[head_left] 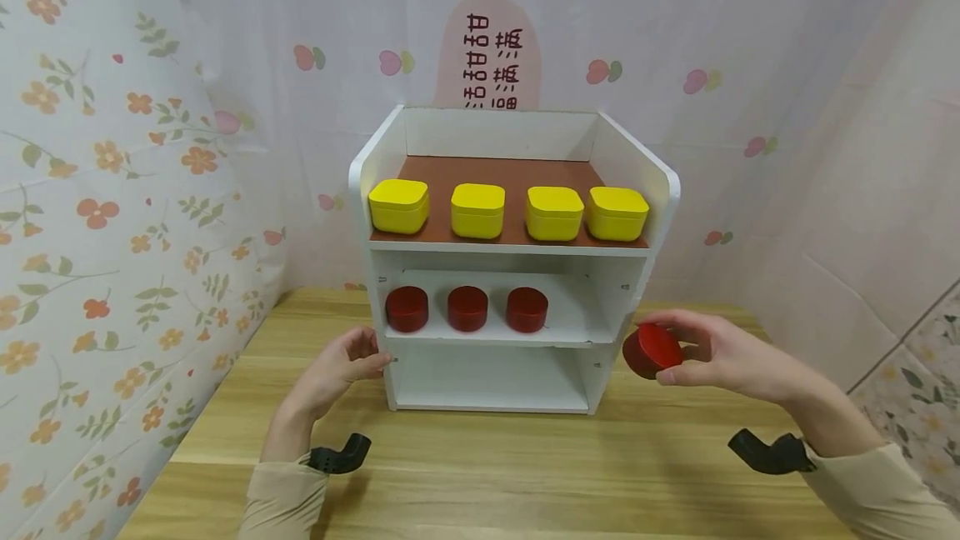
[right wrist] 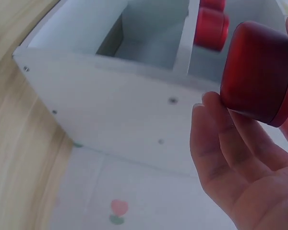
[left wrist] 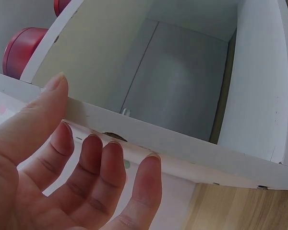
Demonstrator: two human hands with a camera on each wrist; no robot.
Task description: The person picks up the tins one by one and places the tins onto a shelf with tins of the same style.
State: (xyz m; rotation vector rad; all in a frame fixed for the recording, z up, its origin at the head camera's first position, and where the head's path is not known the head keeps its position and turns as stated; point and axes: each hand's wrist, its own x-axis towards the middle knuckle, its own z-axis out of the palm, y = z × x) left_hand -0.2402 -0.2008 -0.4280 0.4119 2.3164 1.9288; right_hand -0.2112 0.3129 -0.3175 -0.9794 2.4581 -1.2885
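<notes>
A white shelf unit (head_left: 491, 247) stands on the wooden table. My left hand (head_left: 339, 373) is at its left side panel, with the thumb (left wrist: 48, 103) over the front edge and the fingertips along the panel's outer face. To the right of the unit, my right hand (head_left: 708, 354) holds a round red tin (head_left: 651, 350) tilted between thumb and fingers. The right wrist view shows this red tin (right wrist: 259, 72) raised beside the unit's outer side wall. Three matching red tins (head_left: 467, 308) sit in a row on the middle shelf, toward its left.
Several yellow square tins (head_left: 477, 211) line the front of the brown top shelf (head_left: 495, 170). Below the middle shelf is a lower compartment (head_left: 487, 377). Floral curtains (head_left: 97, 173) hang at the left and behind. The wooden table (head_left: 480, 473) extends in front of the unit.
</notes>
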